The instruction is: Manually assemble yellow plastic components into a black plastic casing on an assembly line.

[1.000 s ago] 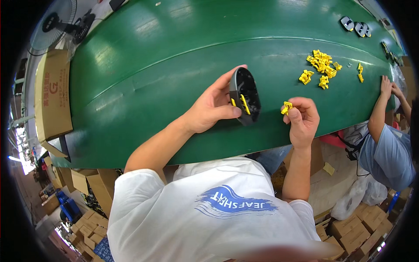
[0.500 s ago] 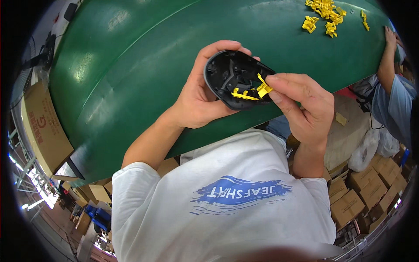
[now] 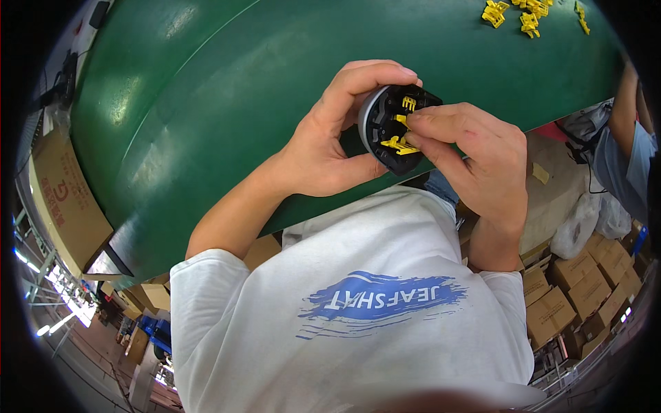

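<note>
My left hand [image 3: 320, 141] is closed round the outside of a black, rounded hollow plastic shell [image 3: 378, 131], thumb at the near edge and fingers over the far edge. Its hollow side is tilted toward my right hand [image 3: 485, 148]. Thumb and forefinger of that hand pinch a small yellow plastic piece [image 3: 402, 120] inside the shell; the fingertips cover most of it. A yellow clip-like part [image 3: 399, 146] sits in the shell's near side. Another bit of yellow [image 3: 409, 103] shows by the far side.
Several loose yellow plastic parts [image 3: 529, 25] lie on the green table [image 3: 234, 96] at the far right. A cardboard box [image 3: 65, 199] stands at the left edge. Another person's arm [image 3: 625, 103] is at the right. Cartons [image 3: 551, 316] and plastic bags [image 3: 578, 224] are at lower right.
The shell has turned and shifted a little right in my left hand. My right hand has brought the pinched yellow piece deeper into the shell. More yellow shows at its far side.
</note>
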A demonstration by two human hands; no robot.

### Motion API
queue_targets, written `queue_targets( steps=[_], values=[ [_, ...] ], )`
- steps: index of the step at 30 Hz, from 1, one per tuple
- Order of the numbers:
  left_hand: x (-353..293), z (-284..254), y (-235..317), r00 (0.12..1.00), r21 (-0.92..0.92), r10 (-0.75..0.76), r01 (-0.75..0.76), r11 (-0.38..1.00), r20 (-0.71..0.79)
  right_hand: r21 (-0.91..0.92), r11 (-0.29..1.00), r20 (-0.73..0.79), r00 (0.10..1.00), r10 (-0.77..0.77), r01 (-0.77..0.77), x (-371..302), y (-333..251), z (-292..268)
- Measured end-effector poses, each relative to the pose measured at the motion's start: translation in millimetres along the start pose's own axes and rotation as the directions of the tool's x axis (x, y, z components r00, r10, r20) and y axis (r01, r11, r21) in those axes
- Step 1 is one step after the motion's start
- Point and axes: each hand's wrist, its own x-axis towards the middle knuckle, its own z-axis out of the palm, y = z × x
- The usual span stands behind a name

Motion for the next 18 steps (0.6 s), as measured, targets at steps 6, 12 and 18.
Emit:
queue_targets(
  steps=[6,12,18],
  values=[
    [0.2,-3.2,-0.7,1.0,0.018,0.003,-0.003,1.0,0.011,-0.033,0.997,0.038,0.997,-0.067,0.068,-1.9,7.7,0.6],
    [-0.3,-3.7,-2.2,0.998,-0.083,0.049,-0.052,0.995,-0.04,-0.279,0.957,0.004,0.997,-0.077,0.075,-4.9,2.5,-3.4],
    [0.1,-3.8,-1.1,0.999,-0.099,0.046,-0.047,0.994,-0.014,-0.321,0.942,0.045,0.995,-0.092,0.102,-7.8,0.8,-6.2]
  ],
)
